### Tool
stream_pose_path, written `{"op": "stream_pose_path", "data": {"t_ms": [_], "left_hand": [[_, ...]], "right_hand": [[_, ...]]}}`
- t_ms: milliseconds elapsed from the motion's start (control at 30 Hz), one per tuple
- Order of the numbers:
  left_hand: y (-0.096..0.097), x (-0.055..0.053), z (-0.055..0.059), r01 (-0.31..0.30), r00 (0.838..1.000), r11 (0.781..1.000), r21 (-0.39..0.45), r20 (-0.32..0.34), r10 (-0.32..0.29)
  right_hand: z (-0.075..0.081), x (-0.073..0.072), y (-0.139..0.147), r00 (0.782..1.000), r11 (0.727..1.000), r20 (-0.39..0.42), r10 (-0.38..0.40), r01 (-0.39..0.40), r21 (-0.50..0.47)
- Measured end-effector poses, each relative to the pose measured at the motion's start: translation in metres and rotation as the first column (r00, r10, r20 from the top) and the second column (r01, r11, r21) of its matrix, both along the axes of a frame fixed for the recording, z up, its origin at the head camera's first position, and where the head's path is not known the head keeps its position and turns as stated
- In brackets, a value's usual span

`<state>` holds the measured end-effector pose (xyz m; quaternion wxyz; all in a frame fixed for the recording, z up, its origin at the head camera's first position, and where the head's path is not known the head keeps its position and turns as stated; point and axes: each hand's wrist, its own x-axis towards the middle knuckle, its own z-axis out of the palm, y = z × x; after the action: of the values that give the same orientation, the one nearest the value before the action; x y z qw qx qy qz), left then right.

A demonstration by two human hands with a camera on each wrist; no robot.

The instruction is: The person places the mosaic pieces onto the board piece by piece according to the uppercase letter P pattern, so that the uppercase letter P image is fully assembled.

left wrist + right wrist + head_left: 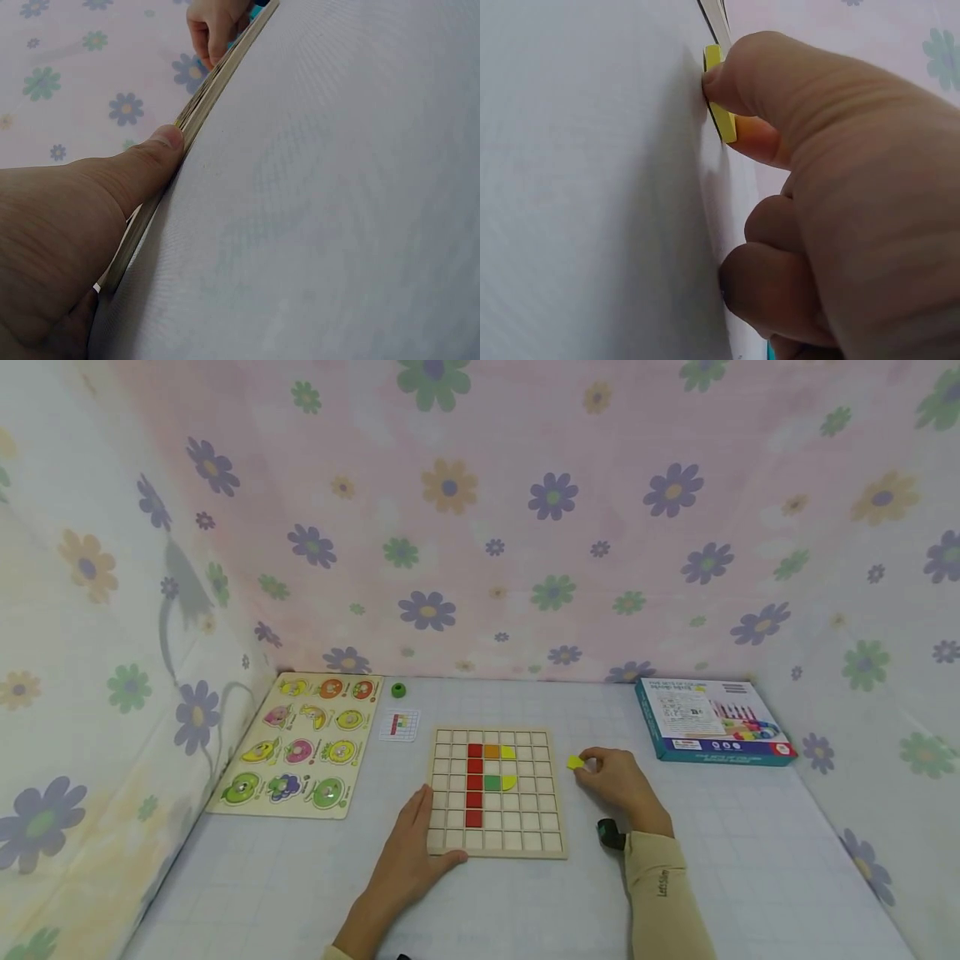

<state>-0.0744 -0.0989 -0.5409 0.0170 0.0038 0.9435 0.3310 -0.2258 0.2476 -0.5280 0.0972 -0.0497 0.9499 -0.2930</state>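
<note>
A wooden grid board (525,840) lies mid-table. A column of several red square tiles (474,782) fills part of it, with an orange tile (492,751), a green tile (492,782) and two yellow rounded tiles (508,782) to their right. My left hand (408,852) rests at the board's near left corner, straight fingers along the left side and thumb against the front edge. Just off the board's right side, my right hand (618,781) pinches a small yellow tile (721,97) between thumb and forefinger, close over the table; its other fingers are curled in.
A small pattern card (399,725) and a green round piece (398,690) lie behind the board at left. A fruit puzzle board (300,752) is on the left side. At the back right lies a blue-edged box (716,720). Flowered cloth walls (495,527) enclose the table.
</note>
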Motion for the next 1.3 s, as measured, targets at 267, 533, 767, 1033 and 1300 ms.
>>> {"op": "stream_pose_path", "data": {"t_ms": [267,533,767,1033,1300], "left_hand": [[-0.001,0.0,-0.001,0.008,1.0,1.0,-0.003,-0.003,-0.008],[0.0,0.0,-0.002,0.009,1.0,1.0,0.014,0.018,-0.009],[-0.002,0.001,-0.001,0.018,1.0,1.0,0.004,-0.005,-0.018],[-0.002,0.0,0.0,0.008,1.0,1.0,0.007,0.013,-0.008],[-0.002,-0.002,-0.001,0.014,1.0,1.0,0.001,0.0,-0.014]], "right_hand": [[0.008,0.003,-0.005,1.0,0.999,0.0,0.005,-0.005,-0.044],[0.031,0.009,-0.025,0.996,0.993,-0.059,0.071,-0.076,-0.09],[0.042,0.013,-0.058,0.969,0.967,-0.127,0.212,-0.227,-0.119],[0.045,0.011,-0.09,0.942,0.943,-0.133,0.31,-0.322,-0.083],[0.042,0.008,-0.1,0.931,0.937,-0.142,0.337,-0.346,-0.044]]}}
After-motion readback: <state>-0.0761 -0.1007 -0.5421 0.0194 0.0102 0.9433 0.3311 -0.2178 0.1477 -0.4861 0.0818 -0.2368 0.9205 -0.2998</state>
